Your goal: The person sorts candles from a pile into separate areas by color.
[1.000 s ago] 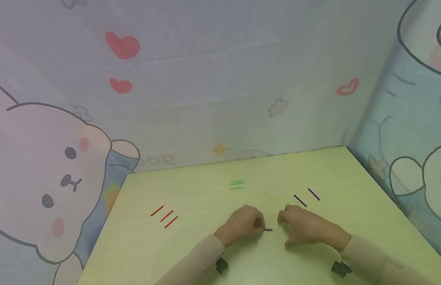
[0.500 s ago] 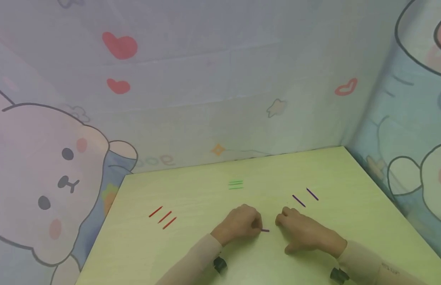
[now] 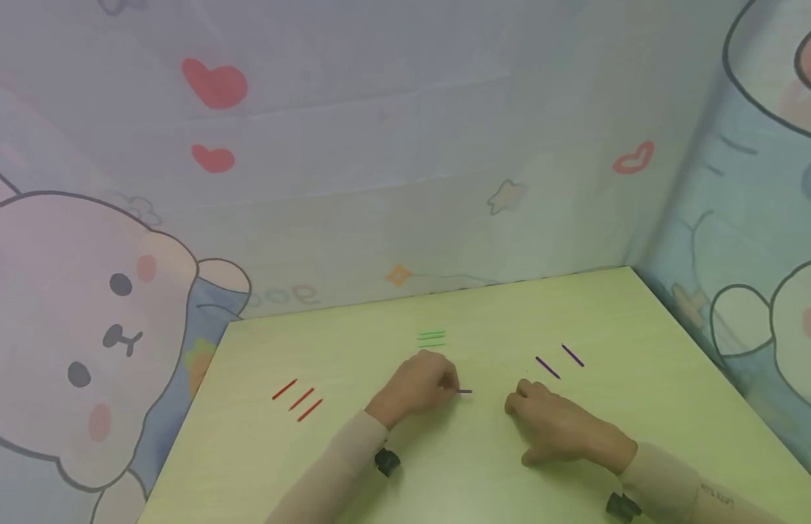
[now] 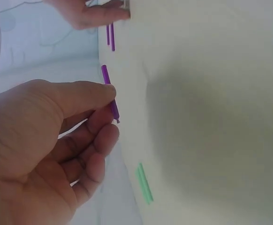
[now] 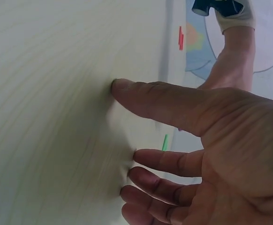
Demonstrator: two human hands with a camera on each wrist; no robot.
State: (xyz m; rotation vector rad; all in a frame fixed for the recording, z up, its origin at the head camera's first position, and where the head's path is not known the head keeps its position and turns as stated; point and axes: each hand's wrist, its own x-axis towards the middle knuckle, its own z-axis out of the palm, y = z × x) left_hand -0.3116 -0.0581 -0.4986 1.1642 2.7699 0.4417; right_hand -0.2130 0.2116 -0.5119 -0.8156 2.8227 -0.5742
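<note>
Between thumb and fingertips, my left hand pinches a thin purple stick that pokes out to the right. The left wrist view shows that purple stick raised off the table, a small nub on its lower end. My right hand holds nothing; its fingers and thumb are spread apart, fingertips down at the tabletop. Just beyond it lie two more purple sticks, slanted side by side. Past my left hand, three green sticks lie in a close row.
Three red sticks rest slanted at the left of the pale yellow-green table. A printed cloth with hearts and cartoon animals hangs behind the table and along its sides. Each wrist carries a small black camera.
My left hand has moved away from me and leftward with the purple stick, closer to the green sticks. My right hand stays nearly in place.
</note>
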